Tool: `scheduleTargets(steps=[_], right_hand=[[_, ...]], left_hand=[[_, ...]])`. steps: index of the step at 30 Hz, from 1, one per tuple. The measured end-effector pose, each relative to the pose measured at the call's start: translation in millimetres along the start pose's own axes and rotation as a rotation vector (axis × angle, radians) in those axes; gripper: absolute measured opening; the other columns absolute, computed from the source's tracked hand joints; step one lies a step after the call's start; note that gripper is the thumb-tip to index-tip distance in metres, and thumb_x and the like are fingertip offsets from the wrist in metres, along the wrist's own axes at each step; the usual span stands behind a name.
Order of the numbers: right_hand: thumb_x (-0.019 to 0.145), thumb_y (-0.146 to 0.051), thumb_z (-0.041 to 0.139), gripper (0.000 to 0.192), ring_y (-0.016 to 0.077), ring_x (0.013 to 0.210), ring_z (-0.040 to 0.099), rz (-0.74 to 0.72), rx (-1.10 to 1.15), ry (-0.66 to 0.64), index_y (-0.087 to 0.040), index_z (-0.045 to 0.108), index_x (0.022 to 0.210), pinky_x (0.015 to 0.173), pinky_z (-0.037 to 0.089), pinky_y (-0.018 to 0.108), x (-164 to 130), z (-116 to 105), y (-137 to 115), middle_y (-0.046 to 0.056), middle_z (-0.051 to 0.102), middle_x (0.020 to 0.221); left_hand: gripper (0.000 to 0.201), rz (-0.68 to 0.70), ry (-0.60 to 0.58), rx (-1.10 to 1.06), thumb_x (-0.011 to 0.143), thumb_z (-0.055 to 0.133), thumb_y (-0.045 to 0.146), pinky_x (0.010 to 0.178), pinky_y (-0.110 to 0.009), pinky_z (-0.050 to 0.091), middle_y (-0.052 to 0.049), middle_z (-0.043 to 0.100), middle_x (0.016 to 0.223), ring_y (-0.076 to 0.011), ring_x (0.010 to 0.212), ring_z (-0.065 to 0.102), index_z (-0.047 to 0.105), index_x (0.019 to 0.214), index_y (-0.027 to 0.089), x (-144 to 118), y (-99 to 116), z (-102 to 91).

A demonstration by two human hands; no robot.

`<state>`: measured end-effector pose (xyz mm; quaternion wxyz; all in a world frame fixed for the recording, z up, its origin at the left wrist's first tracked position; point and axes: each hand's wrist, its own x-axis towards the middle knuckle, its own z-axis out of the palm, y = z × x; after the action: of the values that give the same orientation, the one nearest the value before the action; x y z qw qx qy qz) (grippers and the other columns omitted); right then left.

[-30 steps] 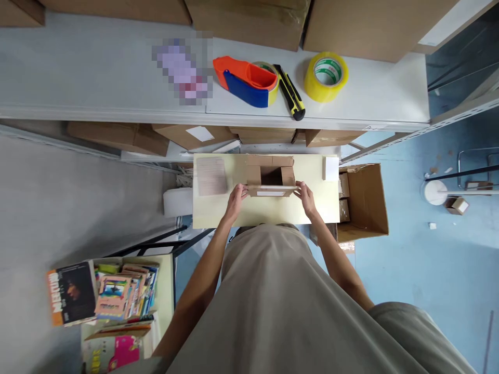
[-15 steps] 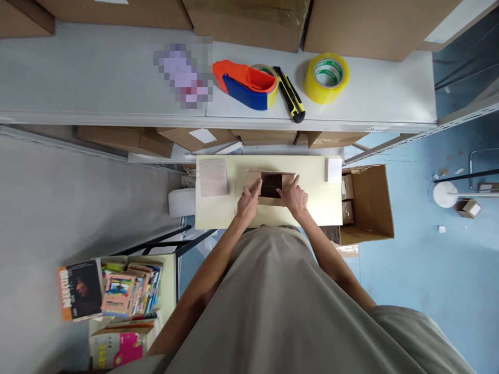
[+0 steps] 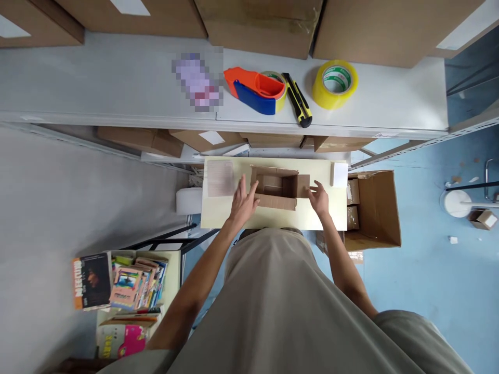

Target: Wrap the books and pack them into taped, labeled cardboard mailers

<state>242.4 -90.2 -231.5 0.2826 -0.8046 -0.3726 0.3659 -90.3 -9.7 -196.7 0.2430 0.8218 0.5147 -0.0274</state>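
Note:
A small brown cardboard box (image 3: 277, 188) stands open on a pale yellow table (image 3: 273, 218) below me, its flaps spread outward. My left hand (image 3: 242, 200) presses flat against the box's left side with fingers spread. My right hand (image 3: 320, 198) touches the right flap, fingers extended. Neither hand holds anything else. A stack of paper sheets (image 3: 220, 178) lies at the table's left end and a small white pad (image 3: 339, 175) at its right end.
On a grey shelf (image 3: 117, 88) above lie an orange-blue tape dispenser (image 3: 257, 89), a yellow-black utility knife (image 3: 299, 100) and a yellow tape roll (image 3: 335, 83). An open carton (image 3: 374, 208) stands right of the table. Books (image 3: 117, 283) are piled lower left.
The hands moved from the box's middle out to its left and right sides, and the box's flaps now lie open. The view shifted slightly.

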Motion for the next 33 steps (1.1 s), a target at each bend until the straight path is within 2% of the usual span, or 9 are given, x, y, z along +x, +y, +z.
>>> scheduleTargets(steps=[3,7,10,13,18,21,25,29,33], right_hand=[[0.107,-0.045,0.065,0.061,0.0369,0.128,0.079,-0.065,-0.101,0.113,-0.014,0.065,0.160,0.106,0.068,0.052,0.9,10.2,1.0,0.028,0.074,0.153],[0.107,-0.028,0.060,0.032,0.0346,0.123,0.079,-0.186,-0.241,0.056,-0.018,0.084,0.125,0.110,0.066,0.050,-0.1,31.6,-9.8,0.021,0.078,0.140],[0.109,-0.029,0.059,0.035,0.0266,0.099,0.083,-0.166,-0.217,-0.035,-0.017,0.083,0.130,0.099,0.069,0.043,-0.3,44.6,-15.5,0.020,0.079,0.141],[0.110,-0.026,0.053,0.041,0.0242,0.093,0.084,-0.129,-0.229,-0.038,-0.016,0.082,0.138,0.097,0.069,0.041,2.8,51.1,-16.9,0.020,0.079,0.141],[0.110,-0.030,0.053,0.043,0.0264,0.095,0.083,-0.130,-0.240,0.001,-0.014,0.080,0.138,0.094,0.071,0.043,5.7,50.5,-18.0,0.023,0.079,0.138],[0.110,-0.037,0.055,0.043,0.0313,0.105,0.081,-0.130,-0.280,0.097,-0.014,0.078,0.137,0.098,0.070,0.049,-6.8,46.0,-27.8,0.024,0.077,0.136],[0.112,-0.043,0.054,0.043,0.0359,0.121,0.077,-0.248,-0.334,0.244,-0.017,0.076,0.139,0.110,0.066,0.056,-43.4,50.3,-65.9,0.024,0.075,0.139],[0.116,-0.039,0.054,0.034,0.0306,0.113,0.080,-0.421,-0.169,0.038,-0.021,0.078,0.133,0.106,0.069,0.048,-81.8,104.7,-118.2,0.017,0.079,0.129],[0.115,-0.034,0.058,0.035,0.0274,0.116,0.082,-0.396,-0.025,-0.337,-0.021,0.073,0.143,0.104,0.070,0.041,-83.9,217.3,-152.7,0.017,0.078,0.141]], left_hand=[[0.093,-0.041,0.104,0.006,0.107,0.075,0.036,0.143,-0.072,0.024,-0.035,0.012,0.194,-0.0523,0.183,0.010,0.031,0.183,0.005,-2.8,-7.8,9.7],[0.105,-0.087,0.110,-0.119,0.101,0.083,0.053,0.143,-0.075,0.024,-0.039,0.024,0.190,-0.0554,0.181,0.018,0.035,0.180,0.002,13.2,-23.7,30.6],[0.105,-0.102,0.104,-0.312,0.095,0.089,0.060,0.141,-0.070,0.036,-0.036,0.048,0.179,-0.0530,0.173,0.041,0.045,0.175,0.008,30.9,-38.8,45.8],[0.099,-0.089,0.085,-0.465,0.094,0.092,0.060,0.137,-0.065,0.045,-0.030,0.063,0.167,-0.0481,0.161,0.058,0.051,0.170,0.011,41.4,-50.0,58.3],[0.101,-0.091,0.135,-0.562,0.091,0.096,0.059,0.136,-0.065,0.046,-0.029,0.060,0.171,-0.0470,0.161,0.058,0.053,0.170,0.014,37.1,-54.5,70.0],[0.088,-0.070,0.165,-0.606,0.096,0.090,0.059,0.136,-0.060,0.048,-0.027,0.056,0.176,-0.0434,0.166,0.053,0.057,0.167,0.017,26.6,-62.0,68.6],[0.065,-0.179,0.284,-0.704,0.108,0.075,0.050,0.115,-0.049,0.065,-0.024,0.060,0.172,-0.0353,0.147,0.071,0.060,0.164,0.021,13.4,-104.2,56.9],[0.049,-0.455,0.375,-0.646,0.107,0.067,0.035,0.111,-0.049,0.067,-0.022,0.073,0.153,-0.0332,0.129,0.079,0.065,0.154,0.019,12.8,-180.1,47.2],[0.045,-0.553,0.286,-0.542,0.100,0.067,0.023,0.110,-0.053,0.067,-0.026,0.072,0.143,-0.0371,0.122,0.080,0.069,0.143,0.013,27.2,-241.4,55.1]])
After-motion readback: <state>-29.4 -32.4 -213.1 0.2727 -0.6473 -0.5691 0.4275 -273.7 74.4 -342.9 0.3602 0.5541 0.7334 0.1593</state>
